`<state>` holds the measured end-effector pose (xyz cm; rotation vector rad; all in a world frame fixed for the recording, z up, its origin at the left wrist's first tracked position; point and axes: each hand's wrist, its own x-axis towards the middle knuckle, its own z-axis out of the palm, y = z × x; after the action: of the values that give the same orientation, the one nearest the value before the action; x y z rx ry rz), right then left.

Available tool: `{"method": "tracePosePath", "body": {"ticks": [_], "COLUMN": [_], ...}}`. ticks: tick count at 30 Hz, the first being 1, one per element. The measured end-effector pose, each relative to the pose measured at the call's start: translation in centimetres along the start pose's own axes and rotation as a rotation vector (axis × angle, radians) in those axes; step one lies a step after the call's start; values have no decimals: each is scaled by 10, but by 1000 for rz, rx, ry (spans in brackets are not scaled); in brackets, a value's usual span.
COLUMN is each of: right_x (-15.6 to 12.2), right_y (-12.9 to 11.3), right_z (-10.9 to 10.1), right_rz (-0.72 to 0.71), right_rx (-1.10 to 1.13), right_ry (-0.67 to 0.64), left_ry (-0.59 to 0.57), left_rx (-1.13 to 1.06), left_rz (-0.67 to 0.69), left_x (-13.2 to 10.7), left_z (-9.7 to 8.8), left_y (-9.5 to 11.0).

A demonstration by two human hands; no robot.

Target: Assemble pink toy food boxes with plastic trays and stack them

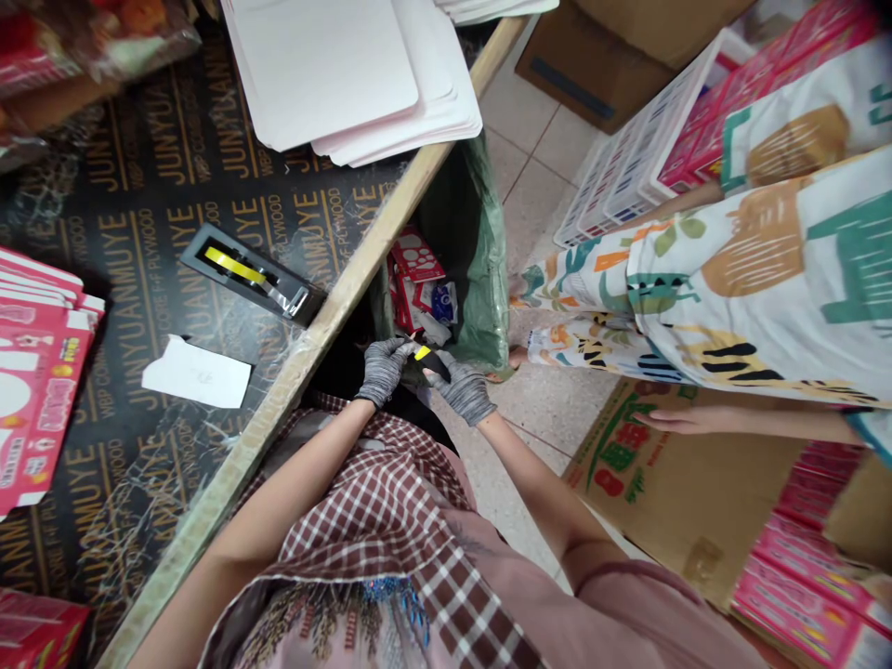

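Both my hands wear grey knit gloves and meet below the table edge, over my lap. My left hand [382, 370] and my right hand [461, 386] are closed together on a small black tool with a yellow mark [428, 360], which looks like a utility knife. Just beyond them stands a green-lined waste bin [480, 232] holding red and white packaging scraps [416, 265].
A dark plywood table [139, 214] carries a black and yellow knife holder [247, 274], a white paper scrap [196, 373], a stack of white sheets [348, 70] and pink cartons [34, 372]. At right another person in patterned clothes rests a hand [687, 420] on a cardboard box [697, 492].
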<state>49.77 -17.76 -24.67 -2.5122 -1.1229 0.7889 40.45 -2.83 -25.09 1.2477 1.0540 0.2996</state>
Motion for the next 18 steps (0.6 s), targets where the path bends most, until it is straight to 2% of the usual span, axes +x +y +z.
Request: {"method": "tracePosePath", "body": {"ticks": [9, 18], "right_x": [-6, -10], "right_y": [-16, -28], "right_z": [-4, -7], "right_rz": [72, 145], "right_rx": [-114, -202], "right_ry": [-18, -74], "left_ry": [39, 29], "left_rx": [78, 152], "left_rz": [13, 3], "left_x": [2, 4], "left_z": [0, 0], "left_y": [-4, -3]}}
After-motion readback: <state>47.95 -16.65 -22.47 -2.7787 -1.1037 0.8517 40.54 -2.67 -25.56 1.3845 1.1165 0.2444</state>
